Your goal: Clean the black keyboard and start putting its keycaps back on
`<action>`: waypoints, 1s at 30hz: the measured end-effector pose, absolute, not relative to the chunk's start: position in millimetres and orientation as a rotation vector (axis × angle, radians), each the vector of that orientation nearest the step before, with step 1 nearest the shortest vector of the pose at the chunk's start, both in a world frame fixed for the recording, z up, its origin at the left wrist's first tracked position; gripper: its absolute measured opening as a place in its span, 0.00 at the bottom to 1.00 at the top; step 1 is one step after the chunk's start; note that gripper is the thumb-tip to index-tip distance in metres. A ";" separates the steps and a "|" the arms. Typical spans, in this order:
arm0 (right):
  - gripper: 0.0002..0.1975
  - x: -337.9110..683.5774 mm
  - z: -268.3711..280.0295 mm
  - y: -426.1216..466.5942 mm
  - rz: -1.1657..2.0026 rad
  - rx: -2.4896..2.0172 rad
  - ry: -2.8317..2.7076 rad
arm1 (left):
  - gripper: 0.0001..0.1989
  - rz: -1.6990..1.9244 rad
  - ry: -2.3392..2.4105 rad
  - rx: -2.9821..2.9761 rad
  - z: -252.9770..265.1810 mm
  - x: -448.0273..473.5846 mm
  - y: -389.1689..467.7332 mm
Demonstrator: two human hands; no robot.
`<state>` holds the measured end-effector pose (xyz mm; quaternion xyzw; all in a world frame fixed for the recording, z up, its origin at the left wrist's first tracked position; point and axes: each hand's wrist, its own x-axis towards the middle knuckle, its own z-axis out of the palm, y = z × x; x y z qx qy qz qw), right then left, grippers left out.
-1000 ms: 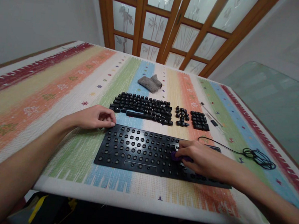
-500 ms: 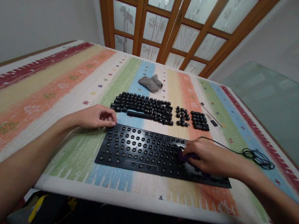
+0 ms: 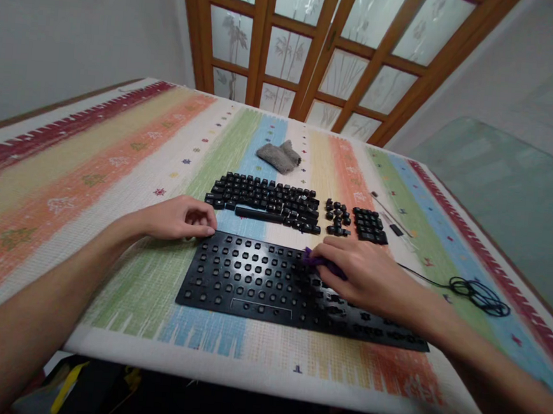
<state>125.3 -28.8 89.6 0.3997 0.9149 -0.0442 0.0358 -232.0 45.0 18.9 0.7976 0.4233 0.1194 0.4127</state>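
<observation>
Head view: we list one keyboard base [image 3: 270, 284], black, glossy left of centre, rows of raised key posts, flat near the front edge of the striped tablecloth [image 3: 130, 301]. Beyond it we enter black keycaps [image 3: 263, 195] in three groups; right, a coiled cable [image 3: 480, 296]; farther back, grey fabric [image 3: 278, 157]. Right hand [image 3: 360, 274] (hiding part of the base) pinches a purple wad [image 3: 322, 263] at its far edge. Left hand [image 3: 180, 218], fingers curled, touches the far left corner; whether pinching, we cannot tell.

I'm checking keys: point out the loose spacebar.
In the head view, the spacebar lies near centre, right of the left hand, between the keycap rows and the keyboard base.
</observation>
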 end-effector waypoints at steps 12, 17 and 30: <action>0.12 132.5 67.3 -29.9 -0.358 0.838 2.860 | 0.16 0.327 1.077 2.035 18.0 -231.2 45.2; 0.13 153.9 72.3 -34.7 -0.419 0.954 2.774 | 0.17 0.313 1.081 2.029 18.6 -231.0 45.4; 0.10 156.0 86.7 -42.3 -0.270 1.125 2.742 | 0.17 0.307 1.086 1.999 20.4 -228.9 44.6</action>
